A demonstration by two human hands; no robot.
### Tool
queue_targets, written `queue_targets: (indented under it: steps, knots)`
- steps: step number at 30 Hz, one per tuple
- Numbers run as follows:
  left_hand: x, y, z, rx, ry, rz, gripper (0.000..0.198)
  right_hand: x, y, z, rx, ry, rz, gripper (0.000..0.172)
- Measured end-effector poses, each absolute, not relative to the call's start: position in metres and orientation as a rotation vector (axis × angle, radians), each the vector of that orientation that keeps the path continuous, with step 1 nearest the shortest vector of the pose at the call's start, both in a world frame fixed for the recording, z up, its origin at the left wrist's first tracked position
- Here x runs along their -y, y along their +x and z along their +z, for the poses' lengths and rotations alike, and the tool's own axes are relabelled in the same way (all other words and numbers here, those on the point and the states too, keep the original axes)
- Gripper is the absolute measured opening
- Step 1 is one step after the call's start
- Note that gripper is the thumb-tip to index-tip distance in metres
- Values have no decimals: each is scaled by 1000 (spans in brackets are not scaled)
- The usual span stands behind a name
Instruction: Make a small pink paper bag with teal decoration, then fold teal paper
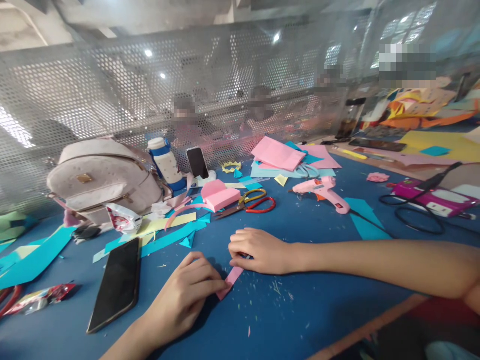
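Observation:
A narrow pink paper strip [231, 281] lies on the blue table [285, 320] between my two hands. My left hand [189, 295] pinches its near end with closed fingers. My right hand [258, 250] presses curled fingers on the strip's far end. Both forearms rest low over the table.
A black phone [118, 282] lies left of my left hand. Behind are cyan and yellow paper scraps [165, 232], a pink folded paper box [219, 195], scissors [249, 202], a pink glue gun [322, 190], a backpack [101, 180], a bottle [165, 162] and stacked pink sheets [279, 152].

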State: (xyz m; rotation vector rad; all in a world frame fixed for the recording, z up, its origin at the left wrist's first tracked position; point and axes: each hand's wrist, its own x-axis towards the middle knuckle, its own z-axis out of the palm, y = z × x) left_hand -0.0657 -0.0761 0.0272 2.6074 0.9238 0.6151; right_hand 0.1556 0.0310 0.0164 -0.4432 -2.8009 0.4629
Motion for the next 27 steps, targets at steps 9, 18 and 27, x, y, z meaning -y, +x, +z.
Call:
queue_targets:
  steps: [9,18,27]
  knots:
    - [77,-61,26,-1033,2676,470,41,-30,153,15,2810,-469,404,33]
    - [78,-60,26,-1065,2697,420,52,-27,152,13,2800,-499,303,36]
    - [78,-57,31,-1056,2295,624,50,-28,151,13,2779,-520,408,36]
